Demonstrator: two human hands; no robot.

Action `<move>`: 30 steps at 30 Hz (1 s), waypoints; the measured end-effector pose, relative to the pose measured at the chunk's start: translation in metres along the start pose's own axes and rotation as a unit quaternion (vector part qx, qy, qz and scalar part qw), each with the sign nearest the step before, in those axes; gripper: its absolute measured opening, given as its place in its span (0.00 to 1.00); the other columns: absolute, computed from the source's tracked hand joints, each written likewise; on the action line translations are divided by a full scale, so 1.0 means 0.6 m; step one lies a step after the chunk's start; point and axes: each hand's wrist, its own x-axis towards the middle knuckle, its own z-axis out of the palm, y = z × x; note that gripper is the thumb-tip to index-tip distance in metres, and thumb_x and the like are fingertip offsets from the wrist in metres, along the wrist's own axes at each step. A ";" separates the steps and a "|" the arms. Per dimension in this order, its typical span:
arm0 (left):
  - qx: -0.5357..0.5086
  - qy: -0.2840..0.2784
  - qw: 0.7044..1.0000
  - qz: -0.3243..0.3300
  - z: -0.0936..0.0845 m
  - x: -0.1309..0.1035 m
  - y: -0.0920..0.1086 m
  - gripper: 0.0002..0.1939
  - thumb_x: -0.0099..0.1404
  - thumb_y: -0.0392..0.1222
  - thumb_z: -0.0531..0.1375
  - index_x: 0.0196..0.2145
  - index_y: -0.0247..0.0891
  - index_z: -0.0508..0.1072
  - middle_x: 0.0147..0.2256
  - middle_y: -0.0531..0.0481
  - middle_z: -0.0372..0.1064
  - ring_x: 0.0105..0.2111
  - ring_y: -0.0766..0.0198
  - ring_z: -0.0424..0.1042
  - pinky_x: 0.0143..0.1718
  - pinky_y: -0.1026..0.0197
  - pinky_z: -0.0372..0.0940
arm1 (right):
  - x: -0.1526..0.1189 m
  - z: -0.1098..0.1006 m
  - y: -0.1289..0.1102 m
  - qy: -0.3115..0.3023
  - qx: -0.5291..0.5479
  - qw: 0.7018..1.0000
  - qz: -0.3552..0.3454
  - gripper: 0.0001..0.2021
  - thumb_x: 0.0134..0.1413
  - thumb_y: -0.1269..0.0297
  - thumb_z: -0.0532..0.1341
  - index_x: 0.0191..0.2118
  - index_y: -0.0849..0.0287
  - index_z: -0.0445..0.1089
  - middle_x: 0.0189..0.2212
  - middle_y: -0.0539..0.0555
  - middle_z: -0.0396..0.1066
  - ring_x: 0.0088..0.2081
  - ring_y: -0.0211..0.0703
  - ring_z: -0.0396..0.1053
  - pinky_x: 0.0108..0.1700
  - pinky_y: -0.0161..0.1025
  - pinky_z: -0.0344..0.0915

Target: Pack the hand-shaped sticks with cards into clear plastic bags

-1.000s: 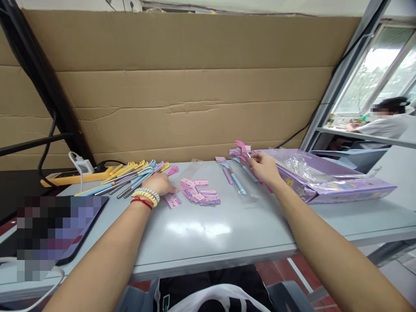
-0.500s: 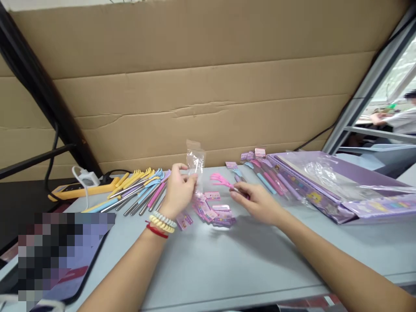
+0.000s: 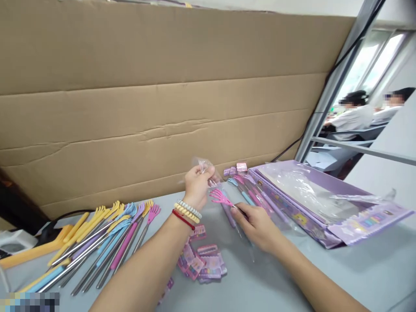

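Observation:
My left hand [image 3: 196, 185], with bands round its wrist, pinches a thin clear plastic bag [image 3: 204, 164] near the cardboard. To its right, my right hand [image 3: 258, 226] is closed round the shaft of a back scratcher [image 3: 221, 197] whose pink hand-shaped head points left, towards the bag. Just behind that head and hand lie several back scratchers in clear bags [image 3: 248, 195], blue, pink and purple. Nearer me, beside my left forearm, is a loose pile of pink and purple printed cards [image 3: 211, 265].
Unbagged back scratchers [image 3: 120, 236] with steel shafts fan out at the left, beside a yellow power strip [image 3: 35, 251]. At the right stands an open purple box [image 3: 338, 234] with clear plastic on it. Cardboard [image 3: 162, 108] walls the back. People [image 3: 354, 115] sit beyond the frame.
My view has swung to the right. Both hands have moved farther from the cards, towards the back of the table. The bag, upright before, now folds over my left fingers.

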 end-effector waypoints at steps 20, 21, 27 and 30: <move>-0.111 0.178 0.975 0.073 0.006 -0.108 0.028 0.08 0.64 0.34 0.54 0.27 0.33 0.65 0.22 0.51 0.67 0.27 0.62 0.74 0.36 0.53 0.70 | -0.017 -0.006 -0.029 0.029 0.056 0.997 -0.051 0.18 0.58 0.54 0.50 0.21 0.58 0.57 0.17 0.48 0.58 0.21 0.35 0.50 0.25 0.33 0.44; -0.120 0.188 0.972 0.072 0.005 -0.118 0.026 0.09 0.65 0.35 0.52 0.27 0.33 0.65 0.23 0.50 0.68 0.28 0.61 0.74 0.36 0.53 0.70 | -0.019 -0.006 -0.031 0.016 0.068 0.996 -0.054 0.18 0.58 0.54 0.50 0.20 0.58 0.56 0.16 0.48 0.56 0.21 0.35 0.50 0.25 0.33 0.44; -0.163 0.200 0.964 0.060 -0.016 -0.169 0.026 0.11 0.69 0.38 0.47 0.34 0.31 0.66 0.32 0.40 0.73 0.32 0.59 0.76 0.37 0.56 0.70 | -0.031 -0.007 -0.040 -0.046 0.085 0.993 -0.067 0.20 0.56 0.52 0.50 0.19 0.59 0.50 0.14 0.47 0.49 0.20 0.34 0.46 0.24 0.34 0.42; -0.157 0.189 0.968 0.045 -0.030 -0.177 0.033 0.13 0.69 0.39 0.46 0.35 0.30 0.66 0.33 0.39 0.73 0.33 0.59 0.76 0.36 0.59 0.70 | -0.031 -0.001 -0.036 -0.063 0.093 0.991 -0.074 0.20 0.56 0.52 0.50 0.19 0.58 0.51 0.15 0.47 0.48 0.21 0.34 0.46 0.24 0.34 0.43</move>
